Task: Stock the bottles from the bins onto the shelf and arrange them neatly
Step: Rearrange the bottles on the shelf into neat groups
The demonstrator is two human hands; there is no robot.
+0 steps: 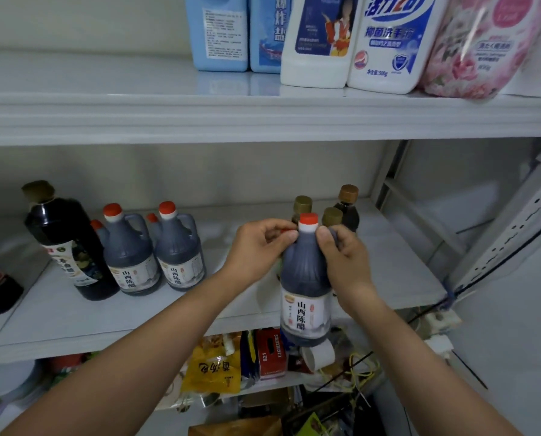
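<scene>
Both forearms reach in from below. The left hand (259,243) and right hand (344,256) grip one vinegar bottle (305,278) by its shoulder, just under the red cap (308,219). Fingers of both hands are curled round the neck, thumbs pressed on the dark plastic. A bit of red shows between the left fingers; cannot tell what it is. The bottle is upright, held at the front edge of the middle shelf (74,319), its base hanging below the shelf lip, right of centre. Just behind it stand three small dark bottles (348,209) with gold caps. Further left on the same shelf are two matching vinegar jugs (130,256) side by side, more red caps behind them, then a tall dark bottle (64,240). On the upper shelf (137,114) stand blue and white detergent bottles (385,42).
</scene>
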